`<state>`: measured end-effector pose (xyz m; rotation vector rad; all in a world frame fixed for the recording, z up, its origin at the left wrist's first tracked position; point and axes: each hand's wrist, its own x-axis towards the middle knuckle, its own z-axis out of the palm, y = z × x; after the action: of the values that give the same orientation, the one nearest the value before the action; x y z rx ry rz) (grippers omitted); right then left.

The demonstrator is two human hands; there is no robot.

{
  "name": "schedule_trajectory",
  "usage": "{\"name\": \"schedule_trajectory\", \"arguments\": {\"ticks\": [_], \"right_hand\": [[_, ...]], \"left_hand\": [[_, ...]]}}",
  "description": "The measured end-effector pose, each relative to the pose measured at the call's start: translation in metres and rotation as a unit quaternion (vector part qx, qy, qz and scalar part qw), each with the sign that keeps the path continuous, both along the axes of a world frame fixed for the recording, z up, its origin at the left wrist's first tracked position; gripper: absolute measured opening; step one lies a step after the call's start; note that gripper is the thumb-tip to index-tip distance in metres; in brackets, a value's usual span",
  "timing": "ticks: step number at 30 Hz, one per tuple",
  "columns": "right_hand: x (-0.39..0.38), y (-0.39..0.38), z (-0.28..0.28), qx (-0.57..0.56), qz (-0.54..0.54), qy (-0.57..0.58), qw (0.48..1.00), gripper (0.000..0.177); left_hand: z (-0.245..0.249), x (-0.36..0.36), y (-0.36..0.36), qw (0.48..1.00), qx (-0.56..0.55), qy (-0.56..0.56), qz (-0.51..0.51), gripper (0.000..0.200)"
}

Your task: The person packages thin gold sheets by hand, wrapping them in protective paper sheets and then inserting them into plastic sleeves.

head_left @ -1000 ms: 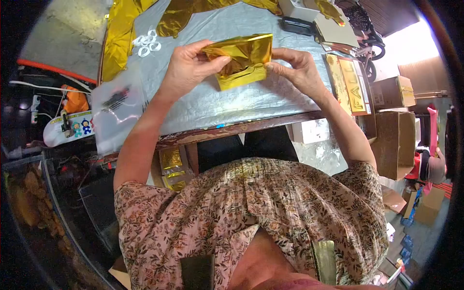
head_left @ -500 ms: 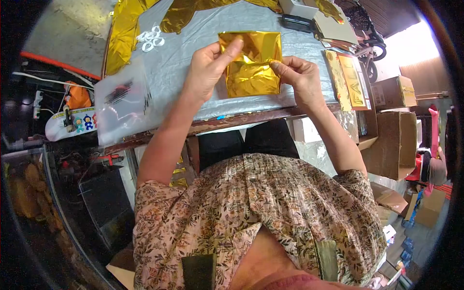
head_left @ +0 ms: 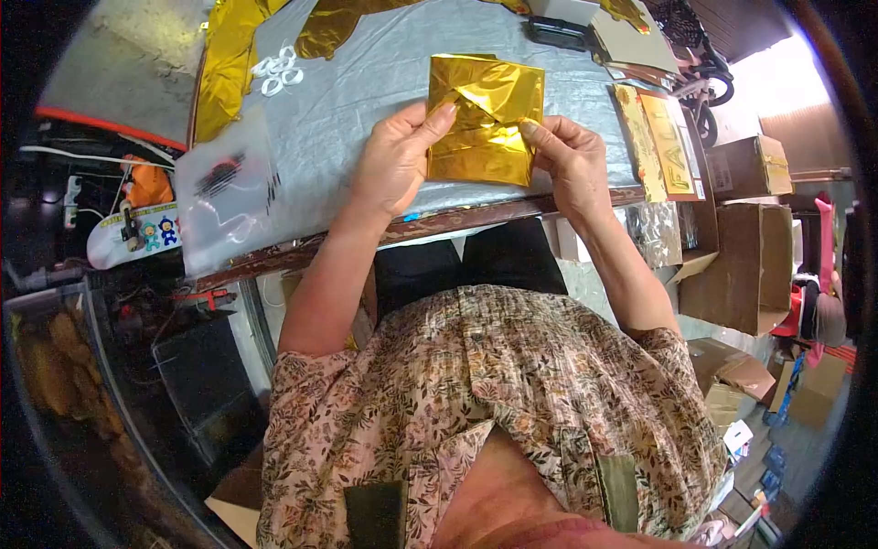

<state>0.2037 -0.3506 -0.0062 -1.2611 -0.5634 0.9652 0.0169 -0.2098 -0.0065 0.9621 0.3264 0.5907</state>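
Observation:
A folded square of shiny gold foil (head_left: pixel 485 151) is held up over the front part of the table, creased and layered. My left hand (head_left: pixel 398 160) pinches its left edge, the thumb lying on the front face and the fingers behind. At the right edge my right hand (head_left: pixel 574 157) grips it the same way, thumb tip on the foil. The fingers behind the foil are partly hidden. Below it, the silvery cover (head_left: pixel 352 101) lies over the table.
Clear plastic bags (head_left: pixel 224 210) lie at the table's left front. White rings (head_left: pixel 279 71) sit farther back, near gold foil pieces (head_left: pixel 219 78). A black object (head_left: pixel 558 33) is at the back right, with a gold-lettered package (head_left: pixel 670 146) nearer. Cardboard boxes (head_left: pixel 727 265) stand right of the table.
The foil has shifted slightly right and its front layers lie differently, with a diagonal fold now across the top. My left thumb has slid lower, toward the left edge.

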Motion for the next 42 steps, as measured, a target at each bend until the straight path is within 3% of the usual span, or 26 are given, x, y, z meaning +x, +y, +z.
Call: {"name": "schedule_trajectory", "arguments": {"ticks": [4, 6, 13, 15, 17, 20, 22, 29, 32, 36, 38, 40, 42], "right_hand": [[-0.001, -0.003, 0.002, -0.015, -0.006, -0.091, 0.996, 0.014], [-0.002, -0.001, 0.0, -0.015, -0.009, -0.1, 0.995, 0.015], [-0.002, -0.007, -0.001, -0.052, -0.017, -0.13, 0.99, 0.016], [-0.001, -0.007, -0.007, -0.046, -0.026, -0.109, 0.993, 0.016], [0.003, -0.009, -0.005, -0.043, -0.022, -0.014, 0.999, 0.015], [0.001, -0.005, -0.004, -0.02, -0.074, -0.06, 0.995, 0.013], [0.001, -0.004, -0.002, -0.007, -0.078, -0.036, 0.996, 0.013], [0.011, -0.007, -0.001, -0.027, -0.056, 0.059, 0.996, 0.012], [0.018, -0.014, 0.003, -0.03, -0.047, 0.063, 0.996, 0.012], [0.037, -0.032, 0.019, 0.026, -0.09, 0.063, 0.994, 0.011], [0.068, -0.054, 0.023, 0.023, -0.139, 0.025, 0.99, 0.013], [0.103, -0.083, 0.026, 0.056, -0.176, 0.051, 0.981, 0.016], [0.121, -0.108, 0.04, 0.058, -0.261, 0.048, 0.962, 0.019]], "left_hand": [[0.015, 0.006, 0.007, 0.999, 0.01, 0.031, 0.012, 0.04], [0.02, 0.018, 0.011, 0.994, 0.001, 0.047, 0.096, 0.043], [0.005, 0.035, 0.021, 0.988, -0.034, 0.082, 0.124, 0.047], [0.004, 0.035, 0.023, 0.988, -0.043, 0.096, 0.111, 0.051], [-0.001, 0.025, 0.029, 0.992, -0.039, 0.1, 0.074, 0.056], [0.013, 0.005, 0.012, 0.993, -0.082, 0.087, -0.002, 0.057], [0.005, -0.006, 0.002, 0.995, -0.013, 0.094, -0.041, 0.054], [0.007, -0.007, -0.007, 0.994, 0.023, 0.078, -0.08, 0.04], [0.025, 0.0, -0.019, 0.993, -0.02, 0.104, -0.05, 0.038], [0.033, 0.023, -0.013, 0.988, 0.015, 0.105, -0.115, 0.04], [0.04, 0.044, -0.004, 0.966, 0.191, 0.147, -0.093, 0.041], [0.049, 0.08, 0.007, 0.965, 0.21, 0.127, -0.095, 0.039], [0.065, 0.119, 0.017, 0.845, 0.486, 0.222, -0.021, 0.031]]}}
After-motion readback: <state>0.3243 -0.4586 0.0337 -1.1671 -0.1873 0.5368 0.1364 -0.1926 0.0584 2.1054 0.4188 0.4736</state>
